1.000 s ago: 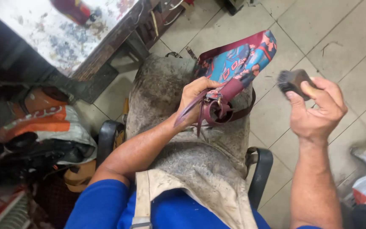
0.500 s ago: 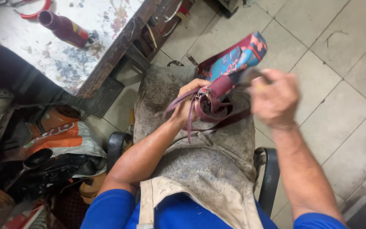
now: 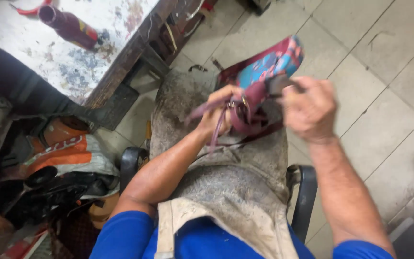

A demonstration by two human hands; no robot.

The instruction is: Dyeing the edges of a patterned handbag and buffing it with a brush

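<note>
While the grey apron point(image 3: 226, 192) is covering my lap, I am clamping my left hand point(image 3: 219, 112) on the colourful sneaker point(image 3: 264, 72) and its laces just above it. My right hand point(image 3: 307, 110), its grip closed on a dark brush point(image 3: 279, 85), is now pressing against the upper, whereas a second ago it was hovering apart; cleaning looks barely begun. Beyond, a bottle point(image 3: 68, 26) is lying on the stained surface point(image 3: 73, 72).

1. a worn grey apron point(image 3: 235, 192) over the seated person's lap carries the maroon-and-blue shoe point(image 3: 264, 72).
2. a paint-stained worktable point(image 3: 73, 62) at upper left has a dark red bottle point(image 3: 70, 28) lying on its side.
3. the pale tiled floor point(image 3: 370, 57) carries a heap of bags point(image 3: 58, 158) at left.
</note>
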